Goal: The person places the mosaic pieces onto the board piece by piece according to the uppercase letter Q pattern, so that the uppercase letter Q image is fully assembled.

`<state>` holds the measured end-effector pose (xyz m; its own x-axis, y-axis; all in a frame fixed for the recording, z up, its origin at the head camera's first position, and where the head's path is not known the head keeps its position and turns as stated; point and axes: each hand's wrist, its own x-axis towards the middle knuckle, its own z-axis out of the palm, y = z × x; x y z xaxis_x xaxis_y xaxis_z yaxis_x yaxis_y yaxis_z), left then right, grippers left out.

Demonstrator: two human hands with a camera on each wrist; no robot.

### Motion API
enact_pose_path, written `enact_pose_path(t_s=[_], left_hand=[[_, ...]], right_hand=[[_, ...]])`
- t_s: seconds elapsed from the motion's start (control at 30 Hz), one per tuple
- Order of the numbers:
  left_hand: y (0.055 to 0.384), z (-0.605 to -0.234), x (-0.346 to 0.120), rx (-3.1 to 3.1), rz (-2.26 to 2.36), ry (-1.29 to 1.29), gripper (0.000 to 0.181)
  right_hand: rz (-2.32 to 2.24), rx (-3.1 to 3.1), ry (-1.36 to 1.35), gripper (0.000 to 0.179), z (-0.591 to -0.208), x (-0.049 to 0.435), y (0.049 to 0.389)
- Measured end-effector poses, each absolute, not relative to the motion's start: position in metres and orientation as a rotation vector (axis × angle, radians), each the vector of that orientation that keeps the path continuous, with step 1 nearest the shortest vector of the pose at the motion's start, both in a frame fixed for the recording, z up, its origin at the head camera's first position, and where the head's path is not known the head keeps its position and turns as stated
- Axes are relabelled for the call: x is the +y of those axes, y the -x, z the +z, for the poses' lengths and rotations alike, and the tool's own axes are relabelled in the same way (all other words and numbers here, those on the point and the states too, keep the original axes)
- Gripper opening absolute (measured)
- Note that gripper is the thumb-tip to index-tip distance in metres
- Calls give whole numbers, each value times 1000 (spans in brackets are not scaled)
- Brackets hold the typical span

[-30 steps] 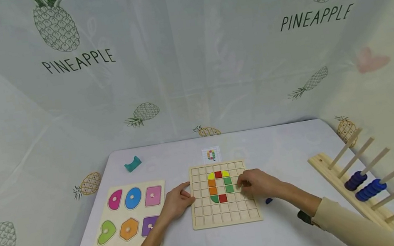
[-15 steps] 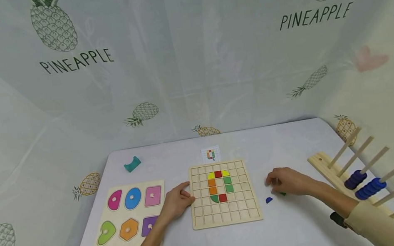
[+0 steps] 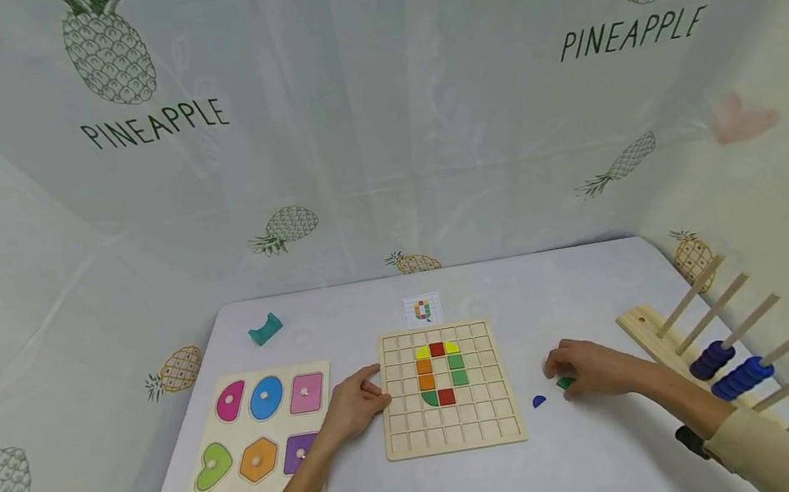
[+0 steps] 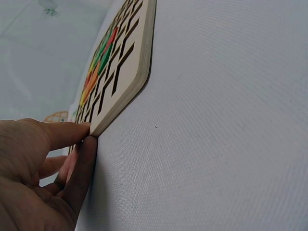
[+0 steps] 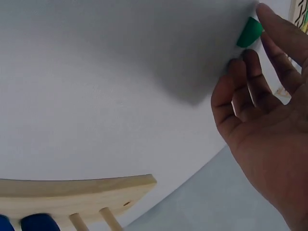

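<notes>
A wooden grid board [image 3: 455, 437] lies on the table, with red, yellow, orange and green pieces [image 3: 426, 381] set in a ring. My left hand [image 3: 354, 404] rests against its left edge, thumb and fingertips touching the rim, as the left wrist view also shows at the board's corner [image 4: 127, 91]. Right of the board, my right hand [image 3: 589, 368] has thumb and index finger at a small green piece with a curved side [image 5: 250, 32], pinching it close to the table. Its other fingers are loosely curled. A blue half-round piece [image 3: 539, 400] lies just left of this hand.
A picture card [image 3: 423, 309] lies behind the board. On the left are a knobbed shape puzzle [image 3: 262, 433] and a teal curved block [image 3: 266, 329]. At right, a wooden base [image 3: 650, 328] carries upright pegs, two with blue rings [image 3: 742, 380].
My right hand has moved right from the board's edge to the green piece and closed in on it. The left hand and the board have not moved.
</notes>
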<state>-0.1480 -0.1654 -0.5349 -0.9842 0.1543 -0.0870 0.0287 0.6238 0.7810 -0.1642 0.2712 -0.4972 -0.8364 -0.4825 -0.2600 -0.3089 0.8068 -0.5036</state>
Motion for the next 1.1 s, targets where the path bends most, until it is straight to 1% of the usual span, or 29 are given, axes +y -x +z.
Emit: enact_pose_path(t_s=[0.27, 0.53, 0.8, 1.1], left_hand=[[149, -535, -166, 2687, 1294, -128, 61], [149, -536, -166, 2685, 1295, -135, 61], [149, -537, -167, 2682, 1294, -134, 61], [148, -535, -166, 2686, 1289, -130, 61]], right_hand=[[-642, 2605, 703, 26, -501, 280, 165], [-647, 2616, 613, 25, -500, 277, 164], [-646, 2626, 692, 27, -503, 277, 166], [-692, 2593, 721, 22, -496, 272, 164]])
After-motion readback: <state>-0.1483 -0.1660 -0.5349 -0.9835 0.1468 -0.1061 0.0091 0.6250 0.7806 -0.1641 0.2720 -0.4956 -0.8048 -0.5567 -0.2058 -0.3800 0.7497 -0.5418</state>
